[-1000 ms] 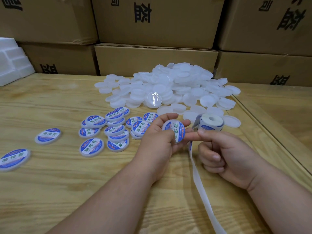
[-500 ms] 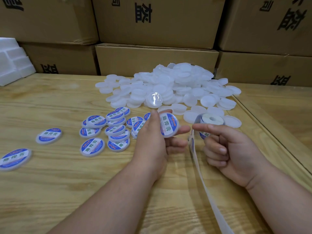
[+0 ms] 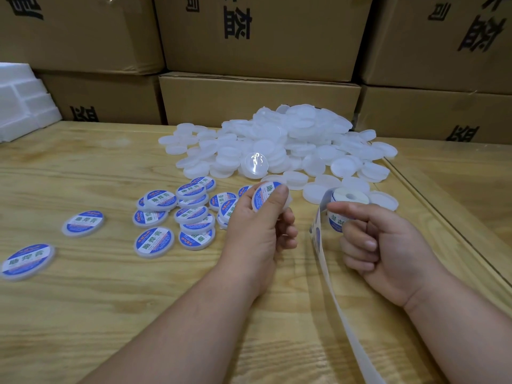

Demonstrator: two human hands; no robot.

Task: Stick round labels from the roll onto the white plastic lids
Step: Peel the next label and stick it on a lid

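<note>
My left hand [image 3: 256, 228] pinches a round white plastic lid with a blue-and-white paper label [image 3: 267, 198], thumb pressed on its face, just above the cluster of labelled lids [image 3: 191, 214]. My right hand [image 3: 379, 239] curls round the small roll of round labels [image 3: 349, 200], forefinger extended over it. Risks, as I judge them: the smooth, slick lid could slip; the thin, glossy backing strip [image 3: 340, 306] trailing over the grained wooden table [image 3: 83, 314] could snag. The heap of translucent blank lids [image 3: 291, 145] lies beyond.
</note>
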